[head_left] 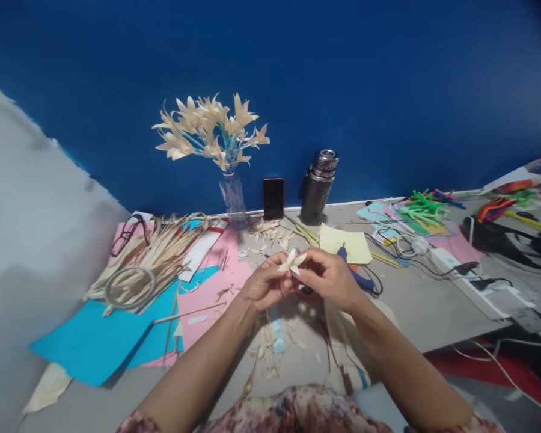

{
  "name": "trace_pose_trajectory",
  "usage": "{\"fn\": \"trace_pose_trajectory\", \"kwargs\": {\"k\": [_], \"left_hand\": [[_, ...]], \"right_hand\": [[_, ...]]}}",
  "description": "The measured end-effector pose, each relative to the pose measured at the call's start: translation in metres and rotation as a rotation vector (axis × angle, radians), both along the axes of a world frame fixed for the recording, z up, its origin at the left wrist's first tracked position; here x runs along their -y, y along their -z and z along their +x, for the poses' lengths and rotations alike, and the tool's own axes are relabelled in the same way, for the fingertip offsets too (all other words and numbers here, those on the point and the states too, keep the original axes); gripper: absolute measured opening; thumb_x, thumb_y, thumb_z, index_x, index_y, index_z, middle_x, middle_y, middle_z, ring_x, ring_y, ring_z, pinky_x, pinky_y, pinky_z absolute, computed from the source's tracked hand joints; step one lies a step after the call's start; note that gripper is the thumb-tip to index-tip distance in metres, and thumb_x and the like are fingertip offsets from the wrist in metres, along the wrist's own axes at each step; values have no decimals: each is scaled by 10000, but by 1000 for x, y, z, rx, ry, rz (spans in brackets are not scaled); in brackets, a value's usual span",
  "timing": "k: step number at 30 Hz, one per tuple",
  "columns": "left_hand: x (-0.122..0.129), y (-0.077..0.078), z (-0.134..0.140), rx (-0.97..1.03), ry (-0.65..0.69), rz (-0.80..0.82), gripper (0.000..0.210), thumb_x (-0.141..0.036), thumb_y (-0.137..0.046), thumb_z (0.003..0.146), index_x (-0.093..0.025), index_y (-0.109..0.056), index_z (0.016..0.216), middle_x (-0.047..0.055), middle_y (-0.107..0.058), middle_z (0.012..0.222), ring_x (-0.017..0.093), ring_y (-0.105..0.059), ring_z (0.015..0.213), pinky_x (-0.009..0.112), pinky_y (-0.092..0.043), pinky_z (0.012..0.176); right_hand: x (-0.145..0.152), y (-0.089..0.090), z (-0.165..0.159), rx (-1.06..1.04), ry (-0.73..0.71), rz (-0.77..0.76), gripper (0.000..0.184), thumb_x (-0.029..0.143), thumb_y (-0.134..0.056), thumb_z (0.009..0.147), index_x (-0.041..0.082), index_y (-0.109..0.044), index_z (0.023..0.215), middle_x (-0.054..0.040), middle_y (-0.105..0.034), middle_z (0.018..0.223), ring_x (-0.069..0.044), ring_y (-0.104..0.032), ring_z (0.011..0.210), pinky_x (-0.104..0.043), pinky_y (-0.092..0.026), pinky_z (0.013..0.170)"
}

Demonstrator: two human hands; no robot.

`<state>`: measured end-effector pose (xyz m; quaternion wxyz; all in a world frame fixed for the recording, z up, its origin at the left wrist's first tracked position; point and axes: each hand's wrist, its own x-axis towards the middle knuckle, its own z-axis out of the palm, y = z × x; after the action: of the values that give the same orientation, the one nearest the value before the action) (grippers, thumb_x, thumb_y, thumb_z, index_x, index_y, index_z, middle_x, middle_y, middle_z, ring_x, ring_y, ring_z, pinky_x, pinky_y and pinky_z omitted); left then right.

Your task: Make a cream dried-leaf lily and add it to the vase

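A deep blue wall (342,90) rises behind a grey tabletop (415,319). At the left, cyan paper sheets (90,343) lie partly beneath a bundle of dried husk strips (166,246), with pink paper (198,307) just beside them. Toward the wall stands a bouquet of cream artificial flowers (211,129) on blue stems, upright in a clear bottle (232,198). To its right, with a smartphone (273,199) standing between the 2, is a dark metallic thermos flask (316,192). A white power strip (473,288) with plugs and cables lies at the far right, in front of a tangle of green pipe cleaners (424,207).

In the middle, the 2 hands are together above the table. The left hand (268,279) has its thumb and fingertips pinched on the base of a small flower, while the right hand (327,273) closes its thumb and forefinger on a petal. Beyond the right hand, a blue glue gun (363,281) lies partly over a yellow paper sheet (342,237). A pale ring (109,287) rests on the husk bundle.

Smallest is the small flower (292,263) itself, held between both hands, its pointed cream petals spread; loose husk scraps (267,346) lie below.
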<state>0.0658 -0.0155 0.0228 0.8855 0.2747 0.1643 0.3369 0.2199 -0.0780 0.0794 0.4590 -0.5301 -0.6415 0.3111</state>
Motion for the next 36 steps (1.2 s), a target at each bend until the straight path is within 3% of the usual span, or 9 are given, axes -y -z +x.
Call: {"fn": "trace_pose_trajectory", "kwargs": {"k": [4,13,18,23,29,31,36], "left_hand": [[3,4,-4,21,-12,-11,267,-147,-835,602,-135,-596,721,-21,-588,583,54,-524,471,175,-456,524],[0,17,-9,-12,53,-72,226,-134,-832,653,-111,-637,765,21,-632,645,74,-591,493,157,-503,503],[1,12,-12,30,66,-8,238,-161,-837,677,-129,-659,830,14,-637,661,70,-582,470,156,-495,484],[6,4,-19,-130,62,81,199,-172,-827,702,-70,-715,832,44,-655,664,82,-602,506,163,-498,513],[9,2,-28,-141,44,78,226,-211,-832,717,-85,-696,846,35,-638,671,102,-600,537,200,-489,528],[8,2,-33,-91,12,50,212,-203,-826,724,-103,-669,824,24,-616,697,105,-587,576,209,-480,535],[1,-1,-45,11,-140,-44,176,-153,-787,757,-118,-618,791,2,-558,758,83,-527,627,202,-458,552]], "right_hand": [[-2,5,-4,-83,-19,-13,69,207,-658,797,184,-695,850,-15,-672,822,-142,-618,687,-256,-476,648],[-4,4,-5,-35,-83,25,41,215,-688,816,184,-703,793,-9,-617,770,-143,-587,704,-258,-447,656],[-4,3,-4,3,-117,26,70,197,-672,836,176,-714,785,-9,-603,753,-140,-576,695,-267,-429,669],[-4,8,-8,11,-82,46,62,197,-670,831,178,-718,797,-2,-600,743,-126,-551,658,-253,-403,617],[-4,6,-5,-37,-58,-81,114,266,-716,802,184,-719,881,0,-631,733,-131,-564,638,-244,-423,587],[-4,5,8,-90,-11,-122,158,312,-736,795,182,-707,879,-5,-653,724,-134,-572,610,-246,-436,564],[5,21,49,-61,293,-63,212,350,-744,780,184,-634,709,-4,-630,655,-126,-524,573,-245,-402,532]]}}
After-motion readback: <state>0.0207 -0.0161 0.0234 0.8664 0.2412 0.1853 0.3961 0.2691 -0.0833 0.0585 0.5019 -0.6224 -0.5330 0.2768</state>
